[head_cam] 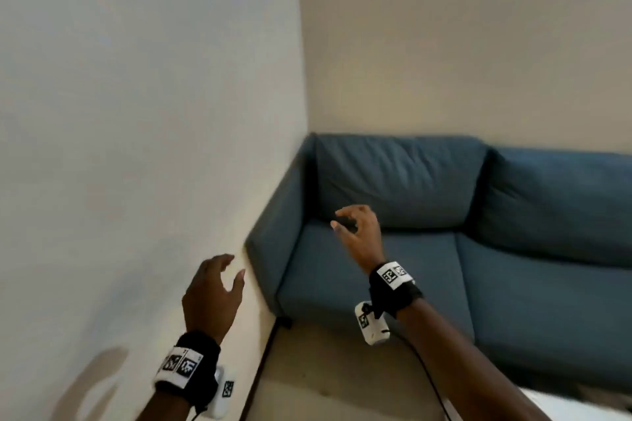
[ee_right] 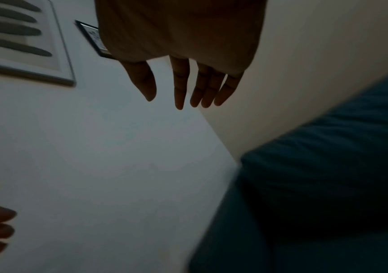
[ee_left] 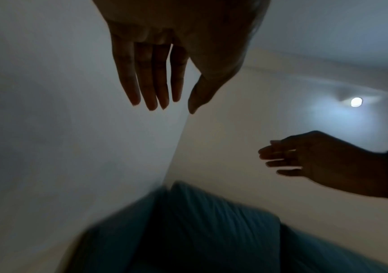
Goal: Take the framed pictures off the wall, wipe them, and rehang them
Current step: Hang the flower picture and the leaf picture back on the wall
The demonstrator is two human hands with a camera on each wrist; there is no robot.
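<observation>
Both hands are empty and well below the pictures, so the likeliest trouble is a poor first hold: reaching up at a stretch to the large framed picture (ee_right: 22, 42) and catching only its lower edge could tip it off its hanger or scrape the wall (head_cam: 119, 147). I judge a 2-handed hold, 1 hand on each side edge, would be safer. The blue sofa (head_cam: 444, 249) stands in the corner of the room, close enough to crowd the footing.

The left hand (head_cam: 212, 294) is raised just beside the wall near the sofa's arm, its fingers spread wide and relaxed, gripping nothing. The right hand (head_cam: 359, 232) hovers above the sofa seat, its fingers loosely extended and also empty.

The large framed picture hangs high on the wall, toward its upper left. A smaller dark-framed picture (ee_right: 93, 38) hangs just beside it, partly hidden behind the right hand in the right wrist view.
</observation>
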